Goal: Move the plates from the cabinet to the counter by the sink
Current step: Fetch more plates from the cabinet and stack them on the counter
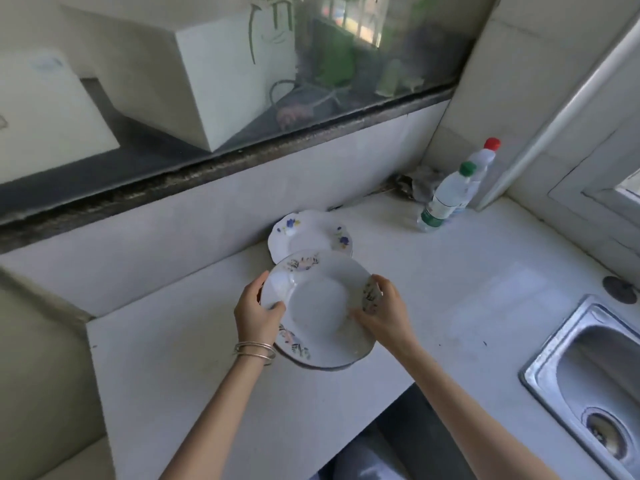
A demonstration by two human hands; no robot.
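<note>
A white plate with pink and grey flowers on its rim (pixel 317 299) is held just above the white counter (pixel 450 289). My left hand (pixel 258 311) grips its left rim, thumb on top. My right hand (pixel 382 311) grips its right rim. Behind it, against the wall, a white plate with blue flowers (pixel 308 232) lies on the counter, its near edge hidden by the held plate. The cabinet is out of view.
A steel sink (pixel 595 375) is set into the counter at the right. Two plastic bottles, one green-capped (pixel 446 199) and one red-capped (pixel 483 161), stand in the far corner beside a grey rag (pixel 420 183). A window ledge (pixel 207 174) runs above the backsplash.
</note>
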